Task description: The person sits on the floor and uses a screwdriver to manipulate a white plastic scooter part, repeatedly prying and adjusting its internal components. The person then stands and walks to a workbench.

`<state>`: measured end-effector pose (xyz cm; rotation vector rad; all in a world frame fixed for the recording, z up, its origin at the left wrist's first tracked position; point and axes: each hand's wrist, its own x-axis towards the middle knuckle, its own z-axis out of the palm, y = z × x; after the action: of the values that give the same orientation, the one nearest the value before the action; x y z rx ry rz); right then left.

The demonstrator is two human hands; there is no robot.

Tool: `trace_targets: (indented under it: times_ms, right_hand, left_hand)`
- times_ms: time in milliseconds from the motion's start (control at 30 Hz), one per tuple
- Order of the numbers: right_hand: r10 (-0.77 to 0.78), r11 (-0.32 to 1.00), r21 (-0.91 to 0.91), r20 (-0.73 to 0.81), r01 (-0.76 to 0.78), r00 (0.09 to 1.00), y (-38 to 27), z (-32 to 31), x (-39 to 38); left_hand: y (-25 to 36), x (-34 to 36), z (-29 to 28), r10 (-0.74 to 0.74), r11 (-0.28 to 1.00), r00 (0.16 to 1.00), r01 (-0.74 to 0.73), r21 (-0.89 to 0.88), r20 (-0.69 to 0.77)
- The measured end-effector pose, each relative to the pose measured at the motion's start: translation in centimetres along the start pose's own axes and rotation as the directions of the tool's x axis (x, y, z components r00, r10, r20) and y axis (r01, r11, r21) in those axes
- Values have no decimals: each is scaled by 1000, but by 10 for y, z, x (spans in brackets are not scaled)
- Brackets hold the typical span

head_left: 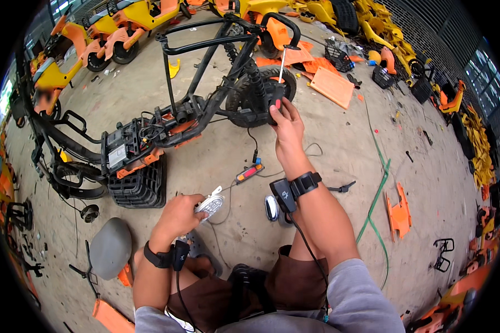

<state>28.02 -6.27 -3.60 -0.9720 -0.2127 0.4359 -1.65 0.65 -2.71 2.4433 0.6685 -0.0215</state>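
Observation:
My right hand (pixel 285 123) grips a black and red screwdriver (pixel 277 102) held upright, its long metal shaft reaching toward the bent black tube at the rear of a stripped scooter frame (pixel 205 66); whether the tip touches is unclear. Behind it are the black shock (pixel 255 77) and tyre (pixel 239 97). My left hand (pixel 180 216) holds a white and clear oval lamp-like part (pixel 209 204) low over the floor. A power strip (pixel 249 172) with cords lies between my hands and the frame. A small oval chrome-rimmed part (pixel 271 207) lies beside my right forearm.
A grey seat (pixel 110 248) lies at left. A black crate (pixel 137 186) is under the frame. An orange panel (pixel 331 86), green straps (pixel 380 188) and another orange piece (pixel 399 211) lie at right. Scooters (pixel 116 36) and piles of yellow parts (pixel 389 33) line the edges.

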Motion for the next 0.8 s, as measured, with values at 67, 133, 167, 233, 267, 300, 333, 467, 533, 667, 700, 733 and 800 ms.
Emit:
trace_targets:
  times_ms: [67,133,167,233,267,300,333,467,533,667,700,733,800]
  right_hand:
    - [-5,1000,3,-28,6,1000,0,0,6]
    - [-19,999,-32,-8,18,1000,7,-4,13]
    - [-24,998,-49,4,24,1000,9,-6,16]
    - [-29,997,-67,-16,28,999,11,-8,20]
    - [-39,993,-111,-16,37,999,11,-7,22]
    - [-49,987,-155,-14,46,999,10,-7,22]
    - [-72,983,-172,-36,64,997,9,-6,22]
    - [-95,983,-163,-87,80,992,7,-2,24]
    - [-99,984,-161,-113,80,989,9,-2,26]
    - [-132,977,-184,-147,104,980,15,-5,36]
    - [-138,977,-182,-151,110,979,16,-7,39]
    - [-145,977,-179,-154,117,977,17,-8,42]
    - [-139,976,-189,-150,109,979,21,-10,47]
  left_hand:
    - [2,3,-1,-4,1000,1000,4,-4,3]
    - [5,2,-3,-10,1000,1000,10,-9,13]
    - [5,4,-2,0,1000,1000,0,-10,-2]
    - [1,5,0,13,1000,1000,-14,-7,-22]
    - [1,4,0,5,1000,1000,-5,-4,-7]
    - [3,2,-1,-3,1000,1000,3,-1,8]
    - [5,2,-2,-11,1000,1000,11,-1,15]
    - [3,0,-2,-45,999,999,45,5,9]
    - [4,0,-3,-73,997,997,73,16,17]
    - [3,0,-2,-50,999,999,50,11,-10]
    - [2,0,-1,-35,999,999,35,-4,-26]
    - [1,0,0,-20,1000,999,19,-18,-44]
    - [-3,0,1,-11,1000,999,11,-12,-43]
